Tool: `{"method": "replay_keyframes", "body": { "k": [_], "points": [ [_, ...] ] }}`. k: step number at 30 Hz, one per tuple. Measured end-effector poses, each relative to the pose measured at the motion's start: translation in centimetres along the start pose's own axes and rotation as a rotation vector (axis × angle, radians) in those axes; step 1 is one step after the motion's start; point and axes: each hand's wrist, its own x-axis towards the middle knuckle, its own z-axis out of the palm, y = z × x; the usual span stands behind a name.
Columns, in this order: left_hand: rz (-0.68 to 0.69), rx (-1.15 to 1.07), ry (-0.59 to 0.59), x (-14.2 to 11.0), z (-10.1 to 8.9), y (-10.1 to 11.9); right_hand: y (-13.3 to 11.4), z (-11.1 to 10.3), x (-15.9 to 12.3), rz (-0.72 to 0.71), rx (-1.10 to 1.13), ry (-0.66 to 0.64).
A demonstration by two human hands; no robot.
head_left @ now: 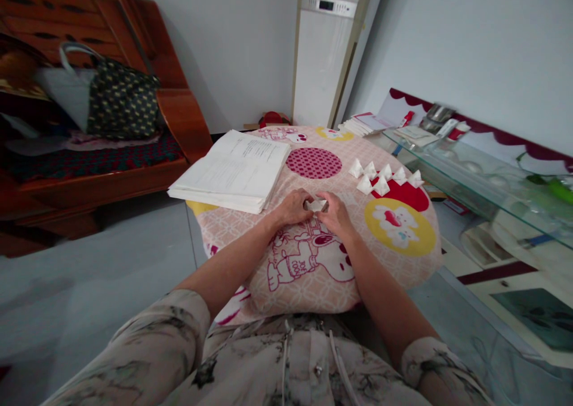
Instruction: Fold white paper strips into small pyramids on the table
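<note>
Between my two hands, over the middle of the round table, is a small piece of folded white paper (317,205). My left hand (295,207) grips its left side with curled fingers. On the right side, my right hand (333,214) pinches the same paper between thumb and fingers. Several folded white paper shapes (381,185) with pointed tops stand in rows to the right, beyond my right hand. A thick stack of printed paper sheets (233,167) lies to the left, past my left hand.
A patterned cloth (290,298) covers the table. At right stands a glass-topped cabinet (487,179) with more papers (364,124) and small items on it. A wooden bench (179,113) holding bags (120,98) is at left; a tall white appliance (324,54) stands behind.
</note>
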Motion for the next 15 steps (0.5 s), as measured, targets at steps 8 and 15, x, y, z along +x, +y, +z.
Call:
{"method": "replay_keyframes", "body": {
  "k": [8, 15],
  "points": [
    [0.017, 0.004, -0.008, -0.07, -0.09, 0.02, -0.62, 0.05, 0.33, -0.013, 0.012, 0.062],
    [0.017, 0.016, 0.021, -0.11, 0.3, 0.22, -0.24, -0.7, -0.23, 0.07, 0.026, 0.105]
  ]
}}
